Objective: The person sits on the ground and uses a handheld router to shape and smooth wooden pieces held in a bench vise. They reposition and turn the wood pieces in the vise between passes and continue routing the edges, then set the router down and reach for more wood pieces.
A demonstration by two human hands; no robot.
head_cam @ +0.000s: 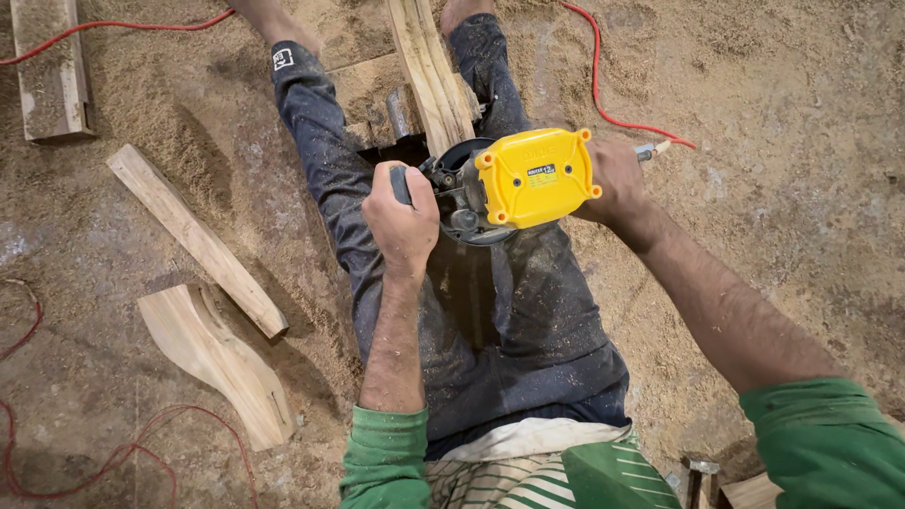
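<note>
Both hands clamped on a yellow-topped router (pixel 514 184) above a wooden piece (pixel 432 71).

Left hand (pixel 403 221) and right hand (pixel 613 179) each wrap a side handle — the workpiece lies between the legs; sawdust floor (pixel 773 236) open rightward, wood offcuts (pixel 203 292) crowd the left.

Green sleeves (pixel 386 452) pushed up to the elbows, over a green shirt (pixel 556 476) with pale stripes. Dark trousers (pixel 509 320) dusted with sawdust, a small white patch (pixel 283 58) on one leg. Bare hands and forearms.
</note>
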